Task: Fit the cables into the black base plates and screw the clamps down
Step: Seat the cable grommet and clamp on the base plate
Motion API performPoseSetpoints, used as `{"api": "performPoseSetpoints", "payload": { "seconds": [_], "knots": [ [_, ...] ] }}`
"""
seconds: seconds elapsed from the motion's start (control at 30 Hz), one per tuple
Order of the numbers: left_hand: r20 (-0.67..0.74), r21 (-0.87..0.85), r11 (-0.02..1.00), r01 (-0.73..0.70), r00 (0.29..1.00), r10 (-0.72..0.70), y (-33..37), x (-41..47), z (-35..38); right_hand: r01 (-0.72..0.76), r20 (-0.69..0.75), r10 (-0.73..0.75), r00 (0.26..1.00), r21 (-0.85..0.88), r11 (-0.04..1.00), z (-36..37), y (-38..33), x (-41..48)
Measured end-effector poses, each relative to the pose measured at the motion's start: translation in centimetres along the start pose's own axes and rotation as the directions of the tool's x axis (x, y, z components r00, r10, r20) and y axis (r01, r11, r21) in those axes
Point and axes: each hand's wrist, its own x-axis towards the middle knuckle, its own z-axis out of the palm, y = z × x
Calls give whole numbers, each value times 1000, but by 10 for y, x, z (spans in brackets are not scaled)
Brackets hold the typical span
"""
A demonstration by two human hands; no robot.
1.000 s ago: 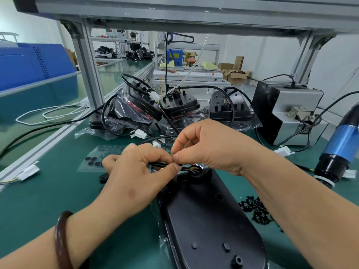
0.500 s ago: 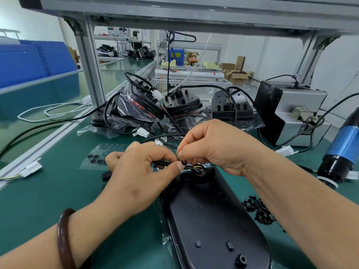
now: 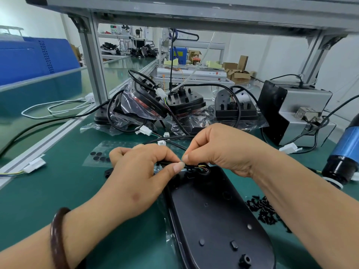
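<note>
Cable [image 3: 189, 167] is running crosswise between left hand [image 3: 139, 171] and right hand [image 3: 219, 150], both pinching it, just above the plate [image 3: 213, 220] far end

Deep green all over the bench mat [image 3: 38, 191]. Plain black on the base plate [image 3: 219, 220], black again on the cable [image 3: 169, 163], a flash of yellow in its wires [image 3: 201, 165]. Black too for the screws [image 3: 264, 208]. Dark brown on the bracelet [image 3: 58, 239]. Bright blue on the tool body [image 3: 347, 144], white on the connector [image 3: 35, 164].
</note>
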Motion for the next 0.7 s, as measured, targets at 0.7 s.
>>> {"api": "performPoseSetpoints", "payload": {
  "seconds": [0.7],
  "knots": [
    [168,-229,973,-11,984,51,4,3,4,-109,58,120,991,-170,979,-66,25,-17]
  ]
}}
